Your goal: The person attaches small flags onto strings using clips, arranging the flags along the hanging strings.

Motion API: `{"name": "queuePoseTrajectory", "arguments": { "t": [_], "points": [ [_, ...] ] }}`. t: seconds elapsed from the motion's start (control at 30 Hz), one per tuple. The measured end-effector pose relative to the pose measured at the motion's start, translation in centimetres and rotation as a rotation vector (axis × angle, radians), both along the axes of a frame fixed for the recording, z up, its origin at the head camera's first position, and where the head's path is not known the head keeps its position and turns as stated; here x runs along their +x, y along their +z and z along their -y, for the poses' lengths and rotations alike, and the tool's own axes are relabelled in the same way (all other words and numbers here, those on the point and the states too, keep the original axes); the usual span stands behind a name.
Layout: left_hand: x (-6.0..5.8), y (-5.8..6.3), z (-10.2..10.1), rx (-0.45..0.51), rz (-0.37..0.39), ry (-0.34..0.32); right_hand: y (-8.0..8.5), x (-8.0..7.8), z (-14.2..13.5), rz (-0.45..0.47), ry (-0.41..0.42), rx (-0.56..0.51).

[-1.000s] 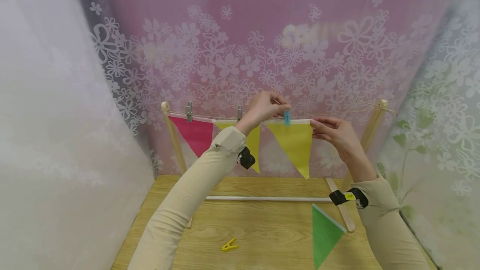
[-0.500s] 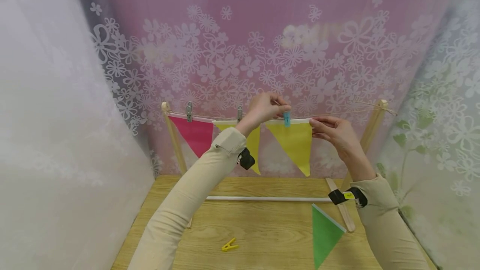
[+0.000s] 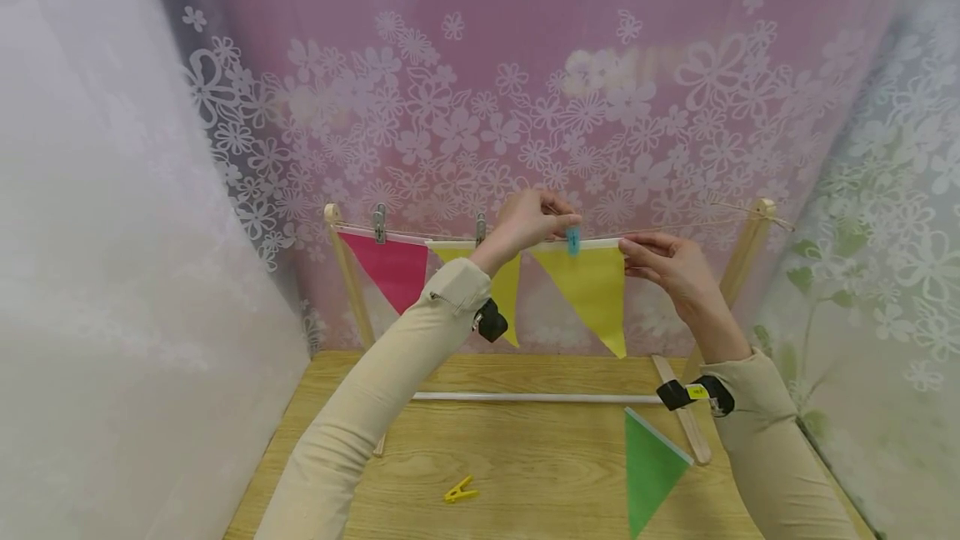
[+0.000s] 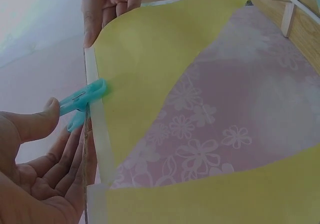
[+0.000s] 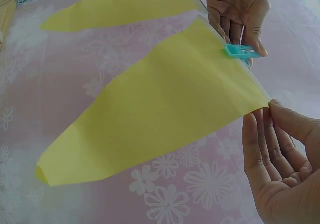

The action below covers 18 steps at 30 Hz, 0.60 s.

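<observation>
My left hand [image 3: 528, 217] pinches the handles of a blue clothespin [image 4: 82, 98] between thumb and fingers. The clothespin straddles the white top edge of a yellow triangular pennant [image 3: 588, 282], near its middle, at the twine [image 3: 675, 228]. With thumb and fingertips my right hand [image 3: 675, 269] pinches the pennant's upper right corner, as the right wrist view shows closely. Left of it hang a second yellow pennant [image 3: 508, 294], partly behind my left forearm, and a red pennant [image 3: 393, 265], under grey clothespins [image 3: 380, 223].
The twine runs between two wooden posts [image 3: 738, 261]; a white rod [image 3: 525, 397] crosses low between their feet. On the wooden table [image 3: 405, 432] lie a yellow clothespin [image 3: 460, 490] and a green pennant [image 3: 651, 469]. A pink flowered curtain [image 3: 480, 107] stands behind.
Both hands stay almost in place, still pinching the clothespin and the corner. The yellow pennant's lower tip swings slightly to the right.
</observation>
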<state>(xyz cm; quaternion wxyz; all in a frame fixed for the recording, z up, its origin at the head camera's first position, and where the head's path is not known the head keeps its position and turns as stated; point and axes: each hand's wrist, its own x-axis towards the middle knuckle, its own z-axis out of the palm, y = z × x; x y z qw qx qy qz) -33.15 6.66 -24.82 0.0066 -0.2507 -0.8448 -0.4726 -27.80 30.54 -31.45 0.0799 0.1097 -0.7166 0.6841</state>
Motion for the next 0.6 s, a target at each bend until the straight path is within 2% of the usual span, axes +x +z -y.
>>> {"name": "queuePoseTrajectory", "arguments": {
  "t": [0.23,0.5,0.6],
  "points": [
    [-0.44,-0.01,0.09,-0.032,0.007,0.002,0.08,-0.15,0.02,0.004,0.016,-0.025],
    [-0.61,0.13,0.48,-0.026,0.018,-0.077,0.1,-0.28,0.06,0.009,0.019,-0.001],
    [-0.52,0.24,0.53,-0.033,0.01,-0.087,0.05,-0.38,0.09,0.005,0.019,0.008]
  ]
}}
